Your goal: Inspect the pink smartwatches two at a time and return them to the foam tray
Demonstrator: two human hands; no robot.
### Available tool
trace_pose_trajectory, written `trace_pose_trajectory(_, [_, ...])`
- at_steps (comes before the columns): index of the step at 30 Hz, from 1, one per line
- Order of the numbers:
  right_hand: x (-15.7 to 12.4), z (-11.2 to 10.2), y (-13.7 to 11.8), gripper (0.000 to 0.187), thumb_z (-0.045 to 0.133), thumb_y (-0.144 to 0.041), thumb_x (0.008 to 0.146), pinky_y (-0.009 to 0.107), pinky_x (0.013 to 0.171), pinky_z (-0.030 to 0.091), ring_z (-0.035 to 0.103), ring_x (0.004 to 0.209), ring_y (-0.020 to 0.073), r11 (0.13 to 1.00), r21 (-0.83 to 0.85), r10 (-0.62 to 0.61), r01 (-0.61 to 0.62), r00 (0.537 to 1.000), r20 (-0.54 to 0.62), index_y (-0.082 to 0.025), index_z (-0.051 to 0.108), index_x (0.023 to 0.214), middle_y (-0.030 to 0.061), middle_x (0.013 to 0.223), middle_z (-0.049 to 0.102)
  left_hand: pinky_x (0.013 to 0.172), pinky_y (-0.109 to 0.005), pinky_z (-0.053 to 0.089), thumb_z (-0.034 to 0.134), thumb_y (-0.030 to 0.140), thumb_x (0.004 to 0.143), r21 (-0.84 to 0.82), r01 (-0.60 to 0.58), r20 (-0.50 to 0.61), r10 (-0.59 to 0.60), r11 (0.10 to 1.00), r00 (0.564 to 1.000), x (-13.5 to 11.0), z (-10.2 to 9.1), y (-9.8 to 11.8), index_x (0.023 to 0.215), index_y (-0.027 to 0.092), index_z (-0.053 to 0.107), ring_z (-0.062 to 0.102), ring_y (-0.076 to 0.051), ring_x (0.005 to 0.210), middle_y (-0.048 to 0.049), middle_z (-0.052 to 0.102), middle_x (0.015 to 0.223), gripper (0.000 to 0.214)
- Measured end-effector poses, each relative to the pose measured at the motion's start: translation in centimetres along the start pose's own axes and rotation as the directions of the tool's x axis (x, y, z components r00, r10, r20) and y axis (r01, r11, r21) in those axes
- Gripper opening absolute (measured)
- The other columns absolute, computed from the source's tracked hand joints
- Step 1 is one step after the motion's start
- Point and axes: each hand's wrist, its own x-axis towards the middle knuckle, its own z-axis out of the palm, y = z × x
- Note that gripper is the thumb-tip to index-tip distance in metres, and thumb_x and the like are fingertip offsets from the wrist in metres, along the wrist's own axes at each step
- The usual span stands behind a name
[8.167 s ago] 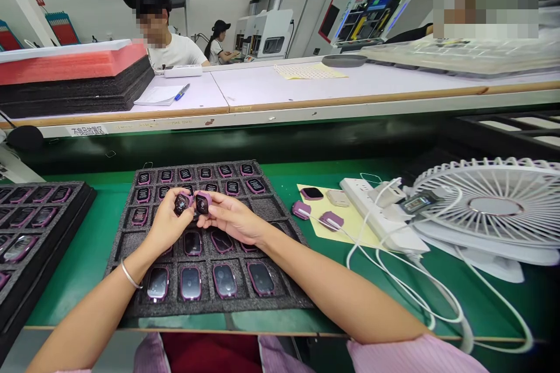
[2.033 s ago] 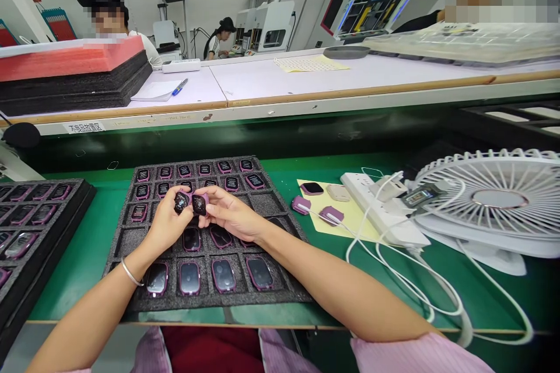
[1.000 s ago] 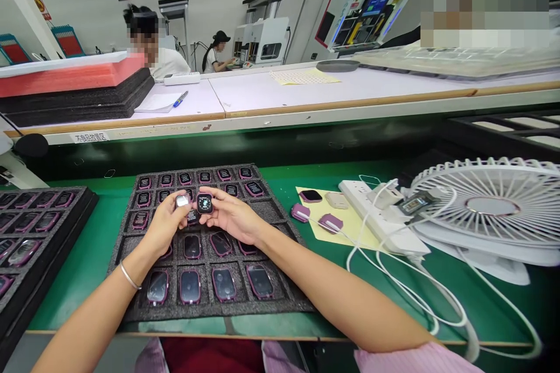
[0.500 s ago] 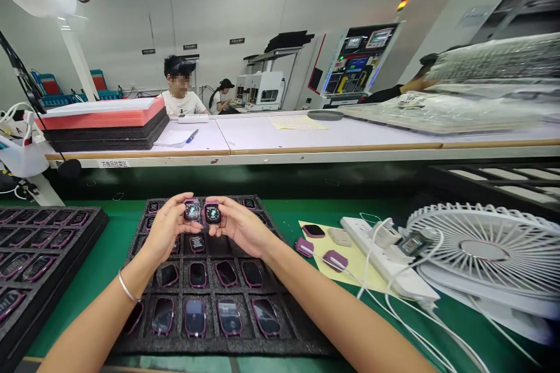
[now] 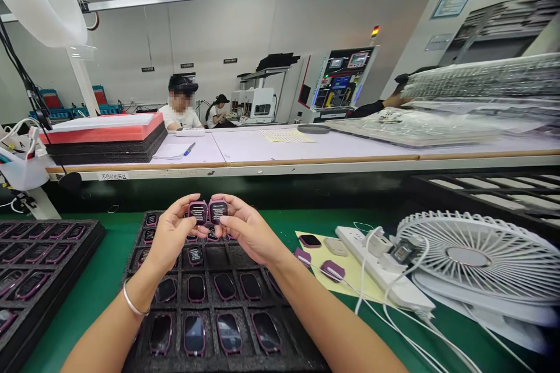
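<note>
My left hand (image 5: 177, 230) grips a purple smartwatch case (image 5: 198, 213) by its edges, thumb at the lower rim. In my right hand (image 5: 249, 227) is a second purple smartwatch case (image 5: 218, 211), held close beside the first. Both screens face me and are lit with lines of white text, too small to read. Beneath them lies a black foam tray (image 5: 210, 306) with several purple watch cases in its pockets, such as a dark-screened watch case (image 5: 195, 335) near the front. My hands and forearms hide parts of that tray.
Another filled foam tray (image 5: 94, 239) lies at left. On the right are a yellow sheet (image 5: 350, 271) with purple pieces, a white power strip (image 5: 371, 265) with cables, and a white fan (image 5: 472, 256). A raised shelf (image 5: 262, 154) runs behind; co-workers sit beyond it.
Both watch screens have switched from a watch-face-like picture to lines of text. My hands have brought the two watches slightly closer together. The camera view has tilted up a little.
</note>
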Motion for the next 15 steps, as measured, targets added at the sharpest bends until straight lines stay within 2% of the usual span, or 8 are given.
trace_pose_trajectory(15, [0.22,-0.06,0.63,0.033,0.069,-0.024,0.081,0.027,0.060,0.046,0.060,0.060,0.0102,1.000,-0.029,-0.005,0.004,0.999,-0.036,-0.021,0.062,0.113,0.0003,0.089,0.064,0.060,-0.027,0.061,0.067,0.026,0.075,0.031,-0.010,-0.009,0.011,0.999,1.000,0.30,0.07,-0.76,0.118,0.016,0.062,0.068,-0.011,0.059,-0.0061,0.067,0.105,0.044])
